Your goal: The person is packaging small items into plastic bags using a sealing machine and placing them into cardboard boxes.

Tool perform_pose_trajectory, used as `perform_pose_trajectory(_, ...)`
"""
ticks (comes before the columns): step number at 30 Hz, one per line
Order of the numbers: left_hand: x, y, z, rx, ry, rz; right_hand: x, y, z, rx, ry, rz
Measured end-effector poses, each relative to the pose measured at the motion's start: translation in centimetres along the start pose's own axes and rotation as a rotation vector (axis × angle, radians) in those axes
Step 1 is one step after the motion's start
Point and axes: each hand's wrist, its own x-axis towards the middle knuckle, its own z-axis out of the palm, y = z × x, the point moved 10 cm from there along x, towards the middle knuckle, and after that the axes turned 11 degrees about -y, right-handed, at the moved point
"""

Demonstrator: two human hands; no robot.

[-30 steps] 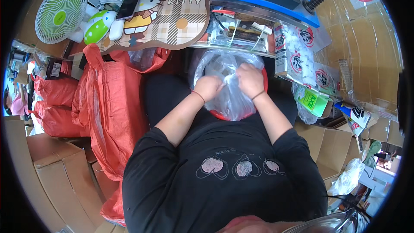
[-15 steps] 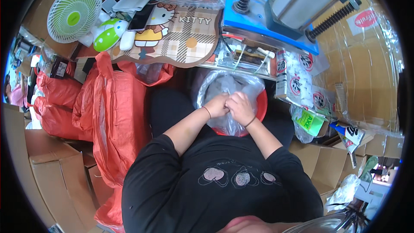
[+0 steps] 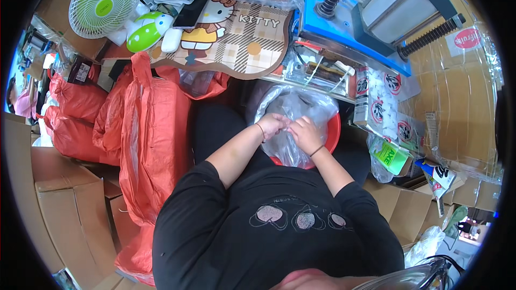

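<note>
The clear plastic bag (image 3: 290,149) spreads out beneath both hands (image 3: 273,125) (image 3: 307,135).

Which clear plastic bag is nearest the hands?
The bag in the red tub, right under the left hand and right hand; the clear plastic by the green box and beyond the patterned mat lies farther off.

A crumpled, shiny, clear plastic bag (image 3: 294,149) spreads inside a round red basin (image 3: 334,131), covering its far rim; the basin sits between the person's legs (image 3: 215,129).
</note>
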Motion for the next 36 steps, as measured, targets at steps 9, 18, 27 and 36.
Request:
perform_pose_trajectory(9,-5.4,7.9,5.6,1.356,0.414,0.708,2.5,7.4,9.8,0.954,-0.090,0.050)
perform_pose_trajectory(18,-7.3,8.6,7.2,1.605,0.379,0.593,0.8,3.6,4.3,0.469,-0.078,0.038)
perform_pose_trajectory(27,-6.0,6.3,6.2,1.543,0.182,0.279,0.0,2.9,3.6,0.155,0.016,0.027)
perform_pose_trajectory(36,-5.2,2.5,6.3,0.705,-0.288,0.128,-0.8,8.2,9.0,0.556,-0.170,0.093)
